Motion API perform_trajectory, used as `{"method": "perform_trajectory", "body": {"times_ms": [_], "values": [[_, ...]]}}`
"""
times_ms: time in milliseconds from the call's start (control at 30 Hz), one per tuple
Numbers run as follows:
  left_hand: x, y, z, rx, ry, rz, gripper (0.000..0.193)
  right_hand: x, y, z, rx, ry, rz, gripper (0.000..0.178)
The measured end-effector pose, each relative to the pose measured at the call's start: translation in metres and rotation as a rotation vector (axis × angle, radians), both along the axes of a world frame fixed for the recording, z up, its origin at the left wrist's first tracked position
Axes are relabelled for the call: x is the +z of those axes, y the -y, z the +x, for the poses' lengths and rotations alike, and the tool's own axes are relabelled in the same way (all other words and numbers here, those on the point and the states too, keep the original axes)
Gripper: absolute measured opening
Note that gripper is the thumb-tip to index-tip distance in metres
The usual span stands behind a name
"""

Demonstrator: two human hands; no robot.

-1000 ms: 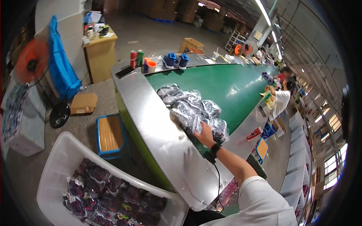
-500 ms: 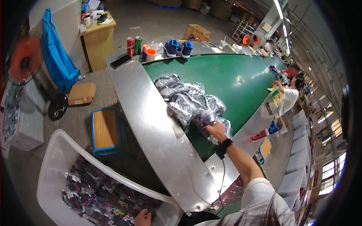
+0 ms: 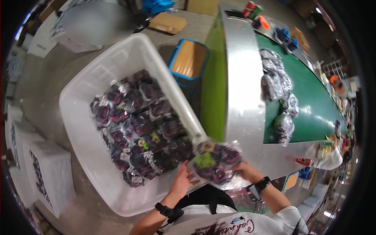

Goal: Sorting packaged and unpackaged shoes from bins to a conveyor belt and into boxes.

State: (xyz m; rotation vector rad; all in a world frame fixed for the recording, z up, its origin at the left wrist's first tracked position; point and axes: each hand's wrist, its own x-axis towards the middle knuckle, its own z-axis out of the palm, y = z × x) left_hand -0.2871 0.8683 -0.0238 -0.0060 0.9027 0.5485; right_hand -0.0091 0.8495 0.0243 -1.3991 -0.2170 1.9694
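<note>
My right hand [image 3: 247, 172] grips the side of a clear plastic bag of shoes [image 3: 217, 163], dark with pink parts and a bright green patch. The bag hangs in front of me by the near right corner of a white tub [image 3: 94, 192]. Just left of that bag, my left hand [image 3: 181, 182] is open, its fingers spread and holding nothing. Inside the tub lie several similar bagged dark-and-pink shoes [image 3: 141, 121]. More bagged shoes [image 3: 276, 80] rest in a row on the green conveyor belt [image 3: 313, 113] to the right.
A metal table edge [image 3: 244, 86] borders the belt. Behind the tub stand a blue-framed stool [image 3: 190, 58] and a flattened cardboard box [image 3: 167, 23]. A red can [image 3: 303, 161] is at the right, and white bins [image 3: 49, 172] stand at the left.
The view has swung left and down to the tub. My right hand has left the bags on the belt and now holds bagged shoes beside the tub. My left hand has come up, fingers spread.
</note>
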Motion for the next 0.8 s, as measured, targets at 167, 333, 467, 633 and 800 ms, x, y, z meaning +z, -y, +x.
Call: {"method": "perform_trajectory", "body": {"times_ms": [167, 333, 467, 633, 800], "values": [[-0.032, 0.060, -0.067, 0.200, -0.035, -0.152, 0.044, -0.086, 0.014, -0.077, 0.345, -0.118, -0.043, 0.042], [-0.071, 0.094, -0.124, 0.335, -0.196, -0.242, 0.045, -0.131, -0.004, -0.145, 0.637, -0.095, -0.068, 0.046], [-0.183, 0.143, -0.202, 0.169, -1.064, 0.066, 0.064, -0.181, -0.010, -0.179, 0.810, 0.695, 0.234, 0.066], [-0.145, 0.101, -0.197, 0.076, -0.741, -0.079, 0.053, -0.135, -0.022, -0.096, 0.590, 0.645, 0.206, 0.048], [-0.191, 0.103, -0.231, 0.133, -0.766, -0.061, 0.020, -0.072, -0.066, -0.048, 0.454, 1.046, 0.604, 0.030]]}}
